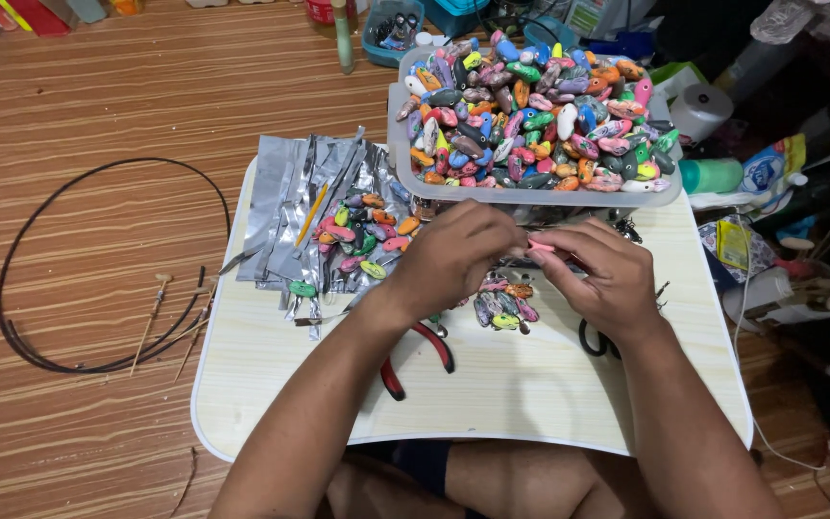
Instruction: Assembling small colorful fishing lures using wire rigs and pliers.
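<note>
A small pink painted fish-shaped lure sits pinched between both hands, just above the middle of the pale wooden lap table. The left hand is curled closed on one end of it. The right hand has its fingertips pressed on the other end. The two hands are close together, almost touching.

The little lure looks light and hard. Its paint looks smooth, so it may be slippery. It is so small that it is best held by its ends with the fingertips, the way it is now.

Right under the hands lies a small heap of painted lures. Red-handled pliers lie near the left wrist. More bright lures rest on shiny silver foil sheets to the left. A clear plastic tub heaped with colourful lures stands at the far edge, close in front of the hands.

There is bare table near the person's body. The near edge is close to the legs. A loop of dark wire lies on the striped brown floor, well apart.
</note>
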